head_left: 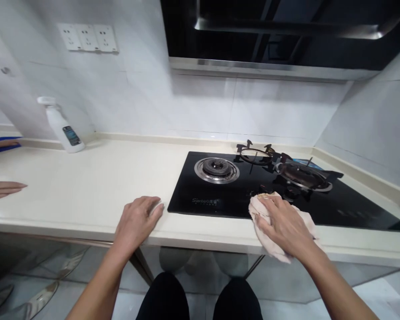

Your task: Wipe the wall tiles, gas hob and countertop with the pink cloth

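My right hand (282,222) presses a pale pink cloth (263,208) onto the front edge of the black gas stove (200,204), close to the control knobs (291,192). Part of the cloth hangs over the counter's front edge. Resting on the counter (120,164), just left of the stove, my left hand (138,220) holds nothing, its fingers loosely bent and the thumb apart. The left burner (217,169) is uncovered. One pan support (255,155) sits off it, toward the back; another stands over the right burner (303,174).
A white spray bottle (65,129) stands at the wall on the left. At the far left, another person's hand (3,189) lies on the counter, and their other hand touches a blue cloth (3,146). A range hood (273,66) overhangs the stove.
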Motion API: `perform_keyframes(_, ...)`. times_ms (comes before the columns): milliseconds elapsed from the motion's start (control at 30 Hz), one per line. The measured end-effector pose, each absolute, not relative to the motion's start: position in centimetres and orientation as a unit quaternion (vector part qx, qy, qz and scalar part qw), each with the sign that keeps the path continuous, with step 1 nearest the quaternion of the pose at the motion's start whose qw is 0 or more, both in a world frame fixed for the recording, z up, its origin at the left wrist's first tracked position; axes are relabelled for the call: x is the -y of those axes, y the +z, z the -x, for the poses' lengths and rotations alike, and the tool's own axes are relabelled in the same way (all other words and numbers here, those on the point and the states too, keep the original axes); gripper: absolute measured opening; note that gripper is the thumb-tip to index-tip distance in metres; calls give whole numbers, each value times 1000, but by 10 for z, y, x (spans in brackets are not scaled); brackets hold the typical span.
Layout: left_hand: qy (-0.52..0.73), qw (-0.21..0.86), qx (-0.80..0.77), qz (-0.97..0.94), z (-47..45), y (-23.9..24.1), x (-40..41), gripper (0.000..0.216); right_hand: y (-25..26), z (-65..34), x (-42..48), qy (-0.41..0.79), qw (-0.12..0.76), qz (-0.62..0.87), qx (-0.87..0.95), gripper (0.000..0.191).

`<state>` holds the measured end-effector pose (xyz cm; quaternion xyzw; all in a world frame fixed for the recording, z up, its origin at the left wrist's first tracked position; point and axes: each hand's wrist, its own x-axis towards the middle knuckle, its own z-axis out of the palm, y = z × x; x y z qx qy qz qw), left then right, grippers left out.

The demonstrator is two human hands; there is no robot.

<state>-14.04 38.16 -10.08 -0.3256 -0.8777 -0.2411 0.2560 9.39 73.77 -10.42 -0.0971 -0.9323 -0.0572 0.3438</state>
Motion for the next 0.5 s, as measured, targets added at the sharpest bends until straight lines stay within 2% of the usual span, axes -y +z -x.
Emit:
perform_keyframes(200, -251, 252, 881, 313, 134, -103, -384, 37, -101, -66, -717, -39, 311, 13, 949, 42)
perform_keyframes(500, -265, 264, 870, 320, 129, -107, -384, 28, -92, -1, -713, -47, 255, -6, 966, 47)
